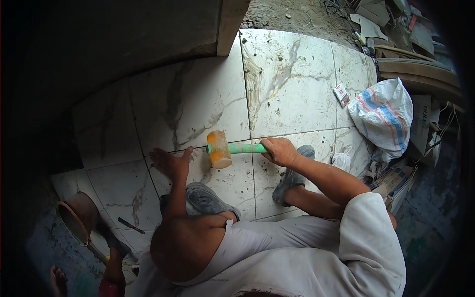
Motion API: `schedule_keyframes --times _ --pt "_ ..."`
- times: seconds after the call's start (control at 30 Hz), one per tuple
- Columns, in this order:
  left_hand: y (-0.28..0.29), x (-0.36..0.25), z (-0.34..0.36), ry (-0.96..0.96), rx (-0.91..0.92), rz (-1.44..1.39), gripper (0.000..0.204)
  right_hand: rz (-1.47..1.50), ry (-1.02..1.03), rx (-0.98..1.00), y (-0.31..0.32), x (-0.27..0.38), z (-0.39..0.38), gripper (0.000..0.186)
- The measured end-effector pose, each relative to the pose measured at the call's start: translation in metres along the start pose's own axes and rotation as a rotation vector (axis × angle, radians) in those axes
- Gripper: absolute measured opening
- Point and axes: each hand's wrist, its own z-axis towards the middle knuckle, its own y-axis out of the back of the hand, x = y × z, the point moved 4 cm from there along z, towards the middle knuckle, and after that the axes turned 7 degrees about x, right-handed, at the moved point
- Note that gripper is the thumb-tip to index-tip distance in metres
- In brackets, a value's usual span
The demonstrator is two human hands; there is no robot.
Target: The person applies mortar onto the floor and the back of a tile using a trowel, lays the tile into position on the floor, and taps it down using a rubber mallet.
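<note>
My right hand [281, 151] is wrapped round the end of the green handle of a rubber mallet [218, 150]. The mallet's orange, cream-smeared head points to the left, over the joints between large white marble-patterned tiles [289, 74]. Left of the mallet head, my left hand [170, 163] has its fingers spread, palm down, at a tile joint; whether it presses on the tile I cannot tell. The hand and the mallet do not touch. My feet in grey shoes [210, 199] stand on the tiles on both sides.
A dark wall with a wooden post [231, 27] borders the far left. At right lie a white woven sack [383, 119], a small box [341, 95] and stacked boards [418, 74]. At lower left are a bucket [79, 213], a thin dark tool [131, 225] and another person's leg [115, 270].
</note>
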Motion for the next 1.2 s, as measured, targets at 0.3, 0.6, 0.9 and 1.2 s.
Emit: schedule_keyframes --times 0.3,0.6,0.9,1.2 --pt "0.001 -0.002 0.007 0.077 0.039 -0.06 0.136 -0.056 -0.24 0.368 -0.008 -0.017 0.003 0.021" --pt "0.0 -0.003 0.009 0.034 0.023 -0.122 0.138 0.02 -0.478 0.012 0.117 -0.092 0.035 0.032" --pt "0.002 -0.001 0.011 0.065 0.038 -0.15 0.139 -0.184 -0.172 0.229 0.099 -0.052 0.039 0.027" --pt "0.003 -0.002 0.009 0.063 0.032 -0.16 0.139 -0.195 -0.176 0.353 0.088 -0.021 0.019 0.023"
